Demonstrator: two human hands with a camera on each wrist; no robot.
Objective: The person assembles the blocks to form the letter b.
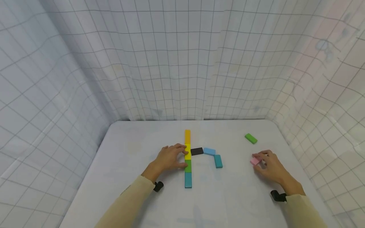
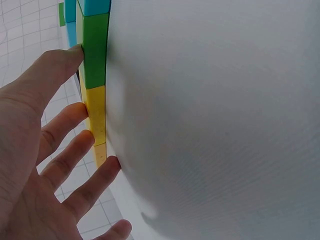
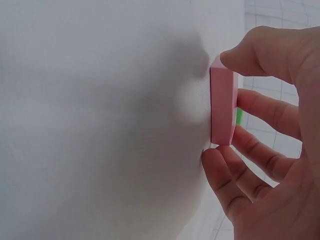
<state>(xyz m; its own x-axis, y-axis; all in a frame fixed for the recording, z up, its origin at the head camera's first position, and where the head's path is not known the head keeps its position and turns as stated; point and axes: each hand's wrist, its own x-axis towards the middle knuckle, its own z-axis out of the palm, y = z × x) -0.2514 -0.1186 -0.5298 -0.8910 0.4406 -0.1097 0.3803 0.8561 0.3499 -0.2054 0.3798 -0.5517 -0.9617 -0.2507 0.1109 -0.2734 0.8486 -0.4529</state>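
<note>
A straight line of flat blocks runs toward the person: an orange-yellow block (image 1: 187,136), a yellow block (image 1: 188,156), a green block (image 1: 188,168) and a teal block (image 1: 188,180). My left hand (image 1: 170,157) rests against this line with spread fingers; its thumb (image 2: 67,62) touches the green block and fingertips touch the yellow one. On the right, my right hand (image 1: 270,166) pinches a pink block (image 3: 223,105) lying on the table, thumb at its near end and fingers along the top and far end.
From the yellow block, a black block (image 1: 196,151), a light blue block (image 1: 209,151) and another teal block (image 1: 218,161) branch rightward, the last turned toward the person. A loose green block (image 1: 251,138) lies beyond my right hand. Gridded white curtains (image 1: 176,63) enclose the white table (image 1: 137,136).
</note>
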